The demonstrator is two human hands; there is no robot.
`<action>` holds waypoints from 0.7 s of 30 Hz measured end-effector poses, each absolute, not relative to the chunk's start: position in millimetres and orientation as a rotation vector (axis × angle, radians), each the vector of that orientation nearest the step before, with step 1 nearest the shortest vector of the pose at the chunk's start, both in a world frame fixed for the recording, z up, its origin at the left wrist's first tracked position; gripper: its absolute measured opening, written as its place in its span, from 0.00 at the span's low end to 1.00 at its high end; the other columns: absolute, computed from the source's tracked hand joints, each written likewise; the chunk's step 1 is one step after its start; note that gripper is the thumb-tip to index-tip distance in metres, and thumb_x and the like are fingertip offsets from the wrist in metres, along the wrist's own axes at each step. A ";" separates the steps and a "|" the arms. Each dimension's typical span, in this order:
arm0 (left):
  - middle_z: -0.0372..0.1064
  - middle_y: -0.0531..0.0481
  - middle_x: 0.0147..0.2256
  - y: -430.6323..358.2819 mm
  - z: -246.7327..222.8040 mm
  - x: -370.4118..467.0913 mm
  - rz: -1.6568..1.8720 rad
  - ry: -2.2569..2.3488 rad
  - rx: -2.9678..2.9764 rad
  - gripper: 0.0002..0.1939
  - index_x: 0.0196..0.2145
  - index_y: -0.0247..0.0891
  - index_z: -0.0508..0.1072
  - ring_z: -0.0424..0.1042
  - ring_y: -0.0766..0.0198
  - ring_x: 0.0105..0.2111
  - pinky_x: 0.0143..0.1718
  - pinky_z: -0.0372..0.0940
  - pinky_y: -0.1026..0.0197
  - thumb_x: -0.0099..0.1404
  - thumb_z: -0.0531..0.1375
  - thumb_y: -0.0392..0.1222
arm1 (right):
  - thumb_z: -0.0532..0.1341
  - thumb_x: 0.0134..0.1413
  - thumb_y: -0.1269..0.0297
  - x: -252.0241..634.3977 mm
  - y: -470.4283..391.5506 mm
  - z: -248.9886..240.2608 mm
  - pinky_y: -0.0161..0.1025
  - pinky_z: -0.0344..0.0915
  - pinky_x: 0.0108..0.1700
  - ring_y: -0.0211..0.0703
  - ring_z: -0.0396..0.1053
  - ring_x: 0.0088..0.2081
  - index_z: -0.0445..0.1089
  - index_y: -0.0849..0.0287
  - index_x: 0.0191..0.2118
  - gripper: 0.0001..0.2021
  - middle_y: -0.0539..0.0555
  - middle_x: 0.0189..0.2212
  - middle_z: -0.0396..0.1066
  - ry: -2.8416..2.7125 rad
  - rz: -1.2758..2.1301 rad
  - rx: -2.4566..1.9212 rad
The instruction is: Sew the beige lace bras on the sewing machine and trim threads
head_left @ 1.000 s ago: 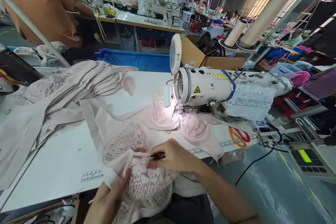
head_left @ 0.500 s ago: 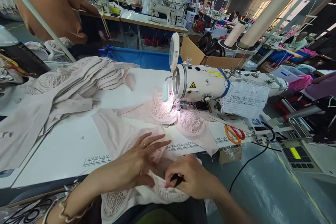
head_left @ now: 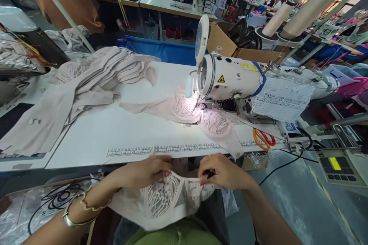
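Head view: your left hand point(head_left: 152, 170) and right hand point(head_left: 222, 172) pinch a lace bra point(head_left: 163, 201) above your lap point(head_left: 178, 234), likely to hold its edge taut; right fingers also grip a small dark tool point(head_left: 211, 173). Another bra point(head_left: 217, 123) lies beneath the sewing machine point(head_left: 230, 76).

Pale lace bra point(head_left: 162, 199), spread btwn L hand point(head_left: 151, 171) & R hand point(head_left: 222, 170), dk tool point(head_left: 211, 173) in latter.
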State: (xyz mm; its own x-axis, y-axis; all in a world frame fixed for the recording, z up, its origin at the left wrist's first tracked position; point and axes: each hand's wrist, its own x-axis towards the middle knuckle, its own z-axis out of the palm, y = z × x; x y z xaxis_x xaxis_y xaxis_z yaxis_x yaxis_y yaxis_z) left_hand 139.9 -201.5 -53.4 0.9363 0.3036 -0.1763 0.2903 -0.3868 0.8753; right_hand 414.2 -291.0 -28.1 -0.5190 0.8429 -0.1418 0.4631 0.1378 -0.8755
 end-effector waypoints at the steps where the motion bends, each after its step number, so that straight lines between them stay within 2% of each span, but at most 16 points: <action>1: 0.73 0.43 0.41 -201.9 -54.3 138.9 0.025 0.444 1.985 0.17 0.33 0.37 0.75 0.71 0.59 0.37 0.39 0.63 0.63 0.74 0.50 0.43 | 0.66 0.60 0.56 414.7 -290.7 -28.6 0.35 0.61 0.33 0.42 0.70 0.31 0.77 0.58 0.28 0.13 0.53 0.27 0.75 -2.036 1.302 -1.333; 3: 0.72 0.43 0.42 -201.4 -54.8 136.8 0.004 0.442 1.938 0.19 0.33 0.36 0.75 0.71 0.60 0.36 0.38 0.62 0.63 0.75 0.49 0.45 | 0.66 0.60 0.53 415.5 -290.4 -29.7 0.35 0.59 0.32 0.42 0.69 0.31 0.76 0.58 0.28 0.15 0.53 0.27 0.74 -2.008 1.269 -1.428; 6: 0.66 0.50 0.27 -199.0 -56.1 135.1 0.011 0.471 1.782 0.21 0.27 0.36 0.72 0.63 0.65 0.26 0.29 0.57 0.66 0.74 0.52 0.49 | 0.67 0.56 0.46 417.2 -289.4 -30.9 0.35 0.55 0.30 0.40 0.64 0.28 0.73 0.58 0.26 0.20 0.51 0.25 0.71 -1.916 1.334 -1.457; 8: 0.62 0.53 0.22 -198.2 -56.8 135.3 0.067 0.582 1.632 0.20 0.25 0.35 0.73 0.58 0.68 0.22 0.25 0.53 0.67 0.70 0.57 0.51 | 0.67 0.54 0.42 419.0 -288.3 -31.4 0.35 0.52 0.28 0.38 0.60 0.26 0.70 0.58 0.25 0.23 0.49 0.23 0.67 -1.836 1.367 -1.480; 11: 0.66 0.52 0.21 -200.0 -53.4 137.1 0.207 0.768 1.492 0.16 0.26 0.35 0.79 0.58 0.68 0.21 0.22 0.52 0.68 0.63 0.65 0.51 | 0.65 0.56 0.40 422.0 -287.4 -32.8 0.36 0.52 0.30 0.40 0.60 0.28 0.69 0.58 0.25 0.24 0.50 0.24 0.66 -1.714 1.332 -1.531; 14: 0.67 0.53 0.20 -204.3 -47.3 139.6 0.338 0.796 1.420 0.14 0.26 0.37 0.81 0.58 0.69 0.20 0.21 0.53 0.69 0.61 0.67 0.50 | 0.63 0.57 0.40 422.9 -287.8 -38.2 0.37 0.51 0.30 0.40 0.57 0.27 0.67 0.57 0.25 0.24 0.49 0.23 0.62 -1.564 1.401 -1.471; 18: 0.69 0.50 0.23 -212.3 -51.1 145.9 0.446 0.682 1.065 0.22 0.20 0.34 0.74 0.61 0.69 0.22 0.24 0.57 0.68 0.62 0.67 0.54 | 0.66 0.53 0.39 417.5 -287.9 -52.7 0.37 0.45 0.28 0.36 0.49 0.23 0.57 0.56 0.19 0.29 0.45 0.19 0.52 -1.195 1.569 -1.260; 21: 0.64 0.52 0.19 -218.3 -61.7 153.6 0.476 0.588 0.777 0.27 0.18 0.33 0.69 0.59 0.71 0.19 0.22 0.57 0.68 0.58 0.70 0.58 | 0.69 0.46 0.36 411.6 -286.3 -62.1 0.37 0.42 0.25 0.34 0.44 0.20 0.50 0.54 0.17 0.33 0.43 0.15 0.47 -0.976 1.701 -1.118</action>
